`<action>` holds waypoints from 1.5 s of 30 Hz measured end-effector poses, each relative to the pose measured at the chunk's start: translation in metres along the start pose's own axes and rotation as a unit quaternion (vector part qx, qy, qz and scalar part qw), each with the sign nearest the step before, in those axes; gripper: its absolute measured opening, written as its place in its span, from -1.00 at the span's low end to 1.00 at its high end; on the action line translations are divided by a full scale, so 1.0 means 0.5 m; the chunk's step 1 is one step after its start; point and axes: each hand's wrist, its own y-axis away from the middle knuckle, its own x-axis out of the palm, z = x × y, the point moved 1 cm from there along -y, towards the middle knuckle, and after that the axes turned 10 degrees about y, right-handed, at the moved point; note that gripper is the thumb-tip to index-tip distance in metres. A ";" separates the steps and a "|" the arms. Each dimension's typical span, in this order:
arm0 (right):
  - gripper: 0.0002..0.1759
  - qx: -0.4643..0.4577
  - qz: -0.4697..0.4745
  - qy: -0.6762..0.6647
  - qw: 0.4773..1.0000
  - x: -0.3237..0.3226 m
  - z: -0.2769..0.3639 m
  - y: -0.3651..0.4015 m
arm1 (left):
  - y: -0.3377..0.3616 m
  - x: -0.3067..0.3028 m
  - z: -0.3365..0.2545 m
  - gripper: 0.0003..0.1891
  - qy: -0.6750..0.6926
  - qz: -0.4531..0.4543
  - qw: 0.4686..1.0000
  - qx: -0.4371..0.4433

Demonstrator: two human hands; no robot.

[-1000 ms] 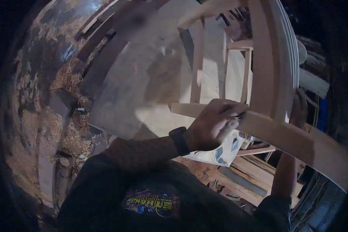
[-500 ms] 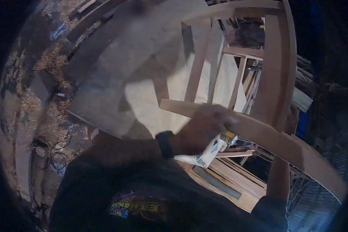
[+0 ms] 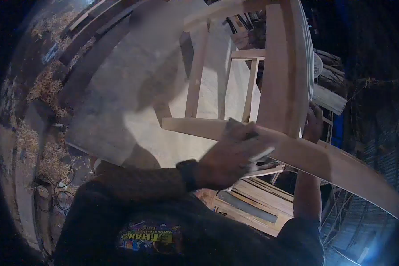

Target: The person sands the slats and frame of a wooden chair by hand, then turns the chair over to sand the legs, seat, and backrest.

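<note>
A wooden furniture frame (image 3: 277,71), chair-like with slats and wide rails, stands before me. Its long curved rail (image 3: 341,164) crosses toward the lower right. My left hand (image 3: 228,157), with a dark watch (image 3: 188,175) on the wrist, is closed on a folded sheet that looks like sandpaper (image 3: 262,153), pale on one side. That hand lies against the rail's near edge; the fingers partly hide the sheet. My right hand (image 3: 314,122) reaches up from beneath the rail and wraps around the frame's outer edge, close to the joint.
A large pale board (image 3: 106,97) lies under and left of the frame. Wood shavings (image 3: 53,168) and cables cover the ground at left. Planks (image 3: 261,199) lie below the rail, and more timber (image 3: 330,97) is stacked behind at right.
The frame appears further left in view. My left hand has shifted along the rail, relative to the frame, toward its left end. My right hand now shows at the frame's outer edge.
</note>
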 end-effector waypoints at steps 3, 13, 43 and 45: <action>-0.61 -0.073 -0.023 0.138 0.987 -0.016 -0.021 -0.010 | 0.093 -0.046 0.090 -0.41 0.029 -0.062 0.987 -0.146; -0.57 -0.100 -0.010 0.121 0.987 -0.016 -0.035 -0.020 | 0.025 -0.051 0.025 -0.49 -0.055 -0.057 0.997 0.005; -0.54 -0.026 -0.027 0.052 0.998 -0.002 -0.007 -0.006 | -0.041 -0.084 -0.011 -0.57 -0.050 -0.089 0.994 0.030; -0.54 -0.068 -0.048 0.083 0.993 0.014 -0.006 -0.004 | -0.038 -0.092 0.003 -0.57 -0.067 -0.082 0.993 0.043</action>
